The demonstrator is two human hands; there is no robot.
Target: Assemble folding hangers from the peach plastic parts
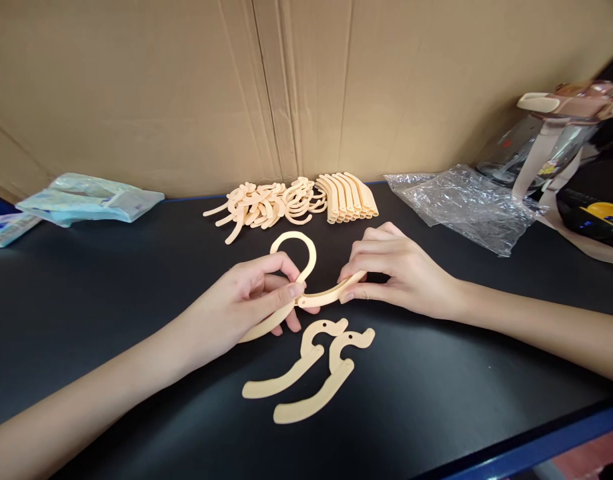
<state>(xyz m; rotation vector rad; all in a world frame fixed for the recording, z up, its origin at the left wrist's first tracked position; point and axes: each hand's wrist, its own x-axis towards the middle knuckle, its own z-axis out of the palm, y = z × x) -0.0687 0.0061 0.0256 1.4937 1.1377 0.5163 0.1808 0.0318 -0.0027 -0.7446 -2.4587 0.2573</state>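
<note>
A cream plastic folding clothes hanger (321, 298) is held up between both hands, its round hook standing at the top and one curved arm on either side. My left hand (259, 297) pinches it at the middle joint, where the hook meets the arms, and partly hides the left arm. Thumb and fingers of my right hand (393, 270) grip the outer end of the right arm. Just below, two hanger pieces (286, 377) lie side by side on the black table (436, 400), each a curved arm joined to a bent, hook-shaped part.
Behind the hands lie a loose heap of cream hooks and curved parts (259, 203) and a neat stack of hanger arms (349, 197). Tissue packs (86, 198) are at left. Crumpled clear plastic (471, 207) and a strapped water bottle (561, 133) are at right. Cardboard (161, 87) stands behind.
</note>
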